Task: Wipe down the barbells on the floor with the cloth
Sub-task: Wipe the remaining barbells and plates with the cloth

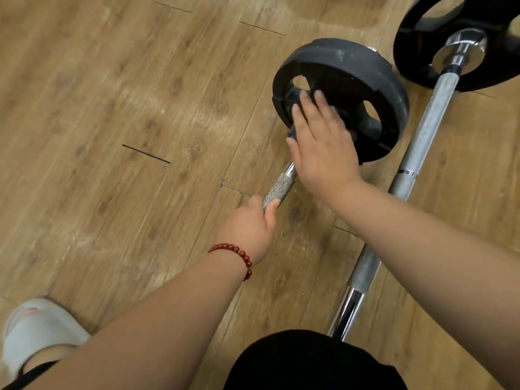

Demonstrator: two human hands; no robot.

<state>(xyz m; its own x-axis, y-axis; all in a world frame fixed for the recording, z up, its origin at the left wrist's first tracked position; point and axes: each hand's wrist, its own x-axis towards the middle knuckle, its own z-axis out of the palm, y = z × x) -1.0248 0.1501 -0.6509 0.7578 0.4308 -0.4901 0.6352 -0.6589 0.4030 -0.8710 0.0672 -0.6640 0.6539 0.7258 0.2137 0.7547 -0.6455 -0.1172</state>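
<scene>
The left hand (249, 230) curls tight round the knurled bar (278, 188) of the nearer barbell, which lies on the wood-plank floor (112, 108) just beside a second barbell (422, 142). The right hand (323, 144) lies flat, fingers straight and close together, on the face of the black weight plate (351, 63); what looks like a dark cloth (292, 133) peeks from under them. To wipe well, steady the bar so the plate cannot roll, press evenly, and work round the face, the grip holes and the rim.
</scene>
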